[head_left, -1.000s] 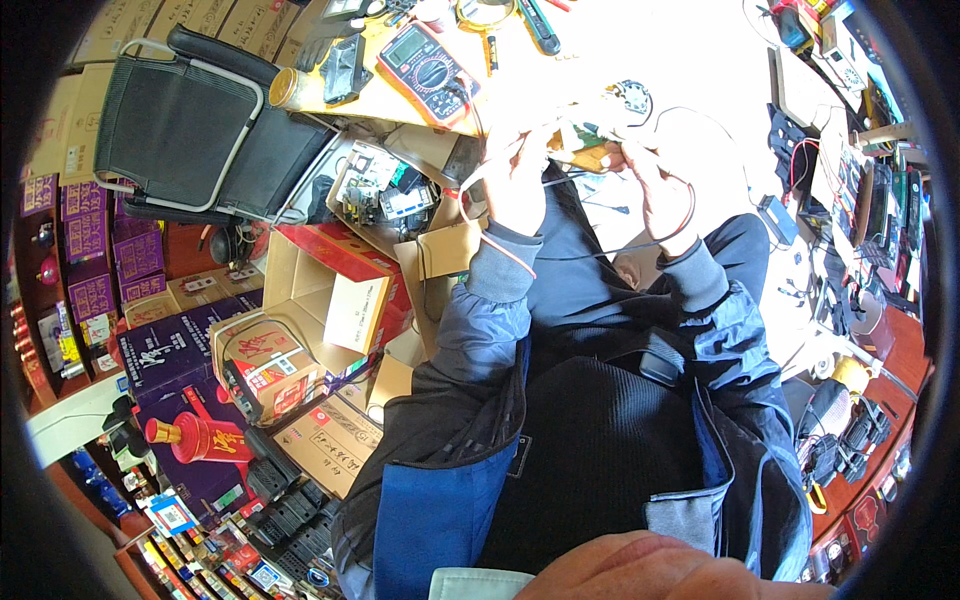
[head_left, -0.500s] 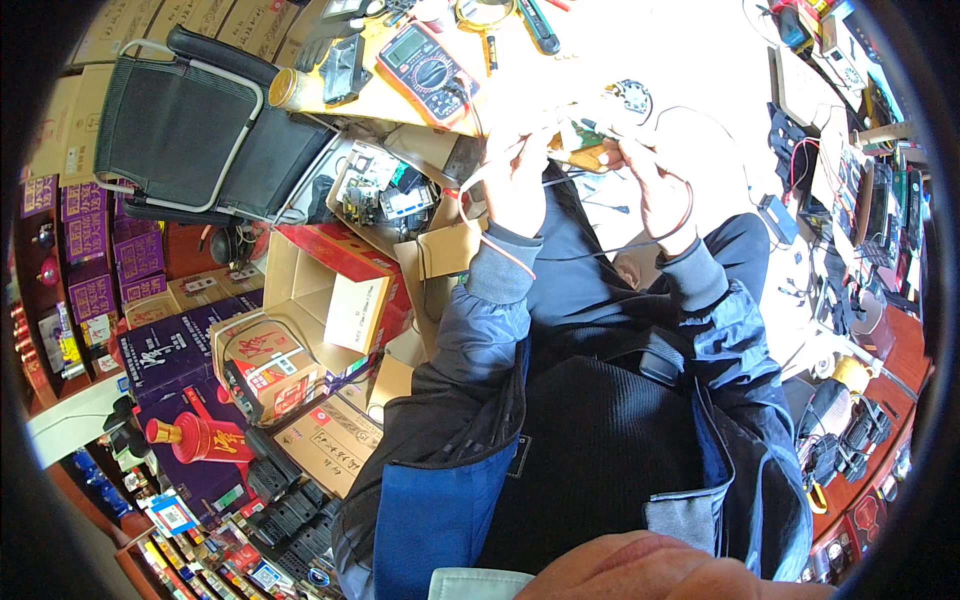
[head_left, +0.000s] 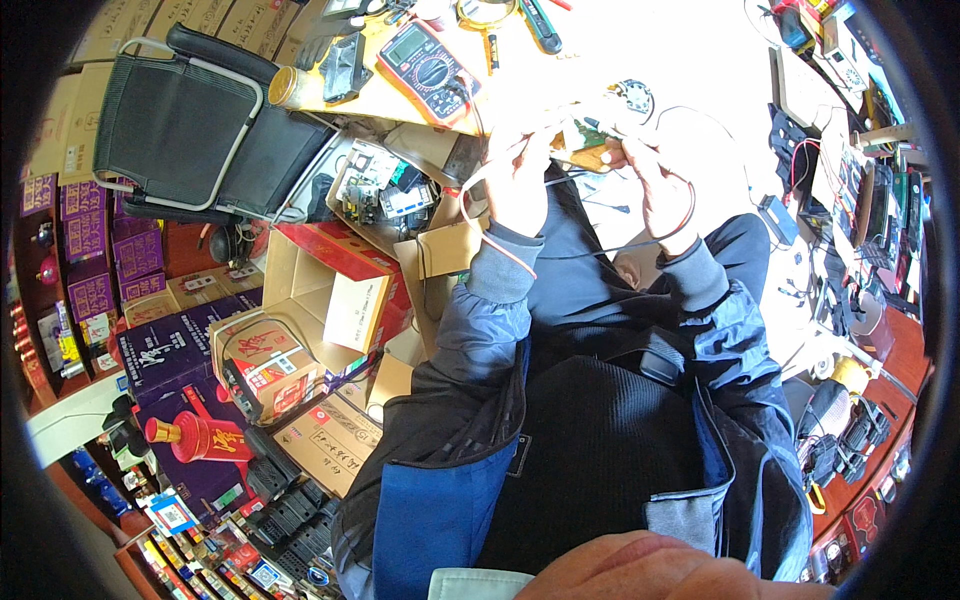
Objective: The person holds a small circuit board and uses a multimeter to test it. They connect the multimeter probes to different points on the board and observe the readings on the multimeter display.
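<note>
A small green and amber circuit board [head_left: 578, 143] is held up between my two hands over my lap, partly washed out by glare. My left hand [head_left: 515, 178] is closed at its left side, the fingertips lost in the bright light. At the right edge, my right hand [head_left: 652, 187] pinches it between thumb and fingers. A short dark piece [head_left: 591, 123] shows by the right fingertips; I cannot make out its kind. Thin leads loop past both wrists. Beyond the left hand lies a red and grey multimeter [head_left: 430, 72] on the table.
A round metal part [head_left: 633, 97] rests on the glaring tabletop. A green-handled cutter [head_left: 540, 28] lies farther back. At left are an open carton [head_left: 300, 290], a box of electronic scrap [head_left: 388, 190] and a black chair [head_left: 185, 130]. Cables and devices crowd the right side.
Both hands stay nearly in place around the circuit board. The board and the right fingertips have shifted very slightly.
</note>
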`<action>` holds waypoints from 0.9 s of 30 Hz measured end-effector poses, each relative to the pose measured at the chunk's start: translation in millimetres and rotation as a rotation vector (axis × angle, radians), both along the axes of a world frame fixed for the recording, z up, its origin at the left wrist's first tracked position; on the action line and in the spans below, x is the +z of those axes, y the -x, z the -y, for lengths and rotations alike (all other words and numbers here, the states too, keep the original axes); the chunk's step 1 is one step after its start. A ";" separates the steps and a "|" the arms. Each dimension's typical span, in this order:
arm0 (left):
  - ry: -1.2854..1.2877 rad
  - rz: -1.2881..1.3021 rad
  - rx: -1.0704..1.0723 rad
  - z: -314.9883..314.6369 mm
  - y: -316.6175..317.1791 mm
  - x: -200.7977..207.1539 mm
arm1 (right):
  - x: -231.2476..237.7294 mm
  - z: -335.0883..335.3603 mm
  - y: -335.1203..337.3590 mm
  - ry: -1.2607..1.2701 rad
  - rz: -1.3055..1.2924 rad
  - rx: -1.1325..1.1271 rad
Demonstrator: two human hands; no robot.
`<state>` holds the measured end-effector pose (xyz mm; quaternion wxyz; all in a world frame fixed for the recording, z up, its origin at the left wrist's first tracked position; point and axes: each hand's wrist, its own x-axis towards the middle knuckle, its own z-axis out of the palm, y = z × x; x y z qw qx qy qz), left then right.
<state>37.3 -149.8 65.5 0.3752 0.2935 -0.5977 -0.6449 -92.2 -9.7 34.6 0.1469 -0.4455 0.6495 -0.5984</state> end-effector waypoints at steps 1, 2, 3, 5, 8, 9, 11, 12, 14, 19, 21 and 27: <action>0.002 0.000 0.000 -0.2 0.2 -0.2 | 0.3 -0.6 0.0 0.004 0.023 0.010; 0.003 -0.001 -0.001 -0.2 0.3 -0.2 | 0.6 -0.9 0.0 -0.001 0.038 0.020; 0.004 -0.001 -0.001 -0.2 0.2 0.0 | 0.8 -0.6 -0.1 0.002 0.032 0.010; 0.017 0.007 -0.005 0.0 0.0 1.0 | 1.2 0.3 0.3 -0.011 0.007 -0.009; 0.037 0.010 -0.003 -0.4 0.8 2.7 | 2.4 0.6 2.7 0.017 -0.225 0.001; 0.044 0.011 -0.002 -0.7 1.1 3.2 | 2.7 0.2 2.5 0.018 -0.187 0.016; 0.024 -0.001 0.003 -1.5 1.6 4.0 | 3.3 -1.3 1.2 -0.001 -0.102 0.031; 0.014 -0.006 0.005 -1.8 1.9 4.3 | 3.5 -1.6 1.4 -0.002 -0.115 0.025; 0.004 -0.020 0.011 -2.0 2.7 4.2 | 3.6 -2.2 1.5 -0.016 -0.139 0.019; 0.004 0.010 0.002 -0.2 1.5 2.8 | 1.6 -1.6 1.7 -0.010 -0.160 0.005; -0.001 0.008 0.000 0.6 1.1 1.9 | 0.7 -2.0 2.2 -0.024 -0.189 -0.003; 0.010 0.005 -0.003 0.9 0.8 0.7 | -0.6 -1.5 2.5 -0.027 -0.097 0.005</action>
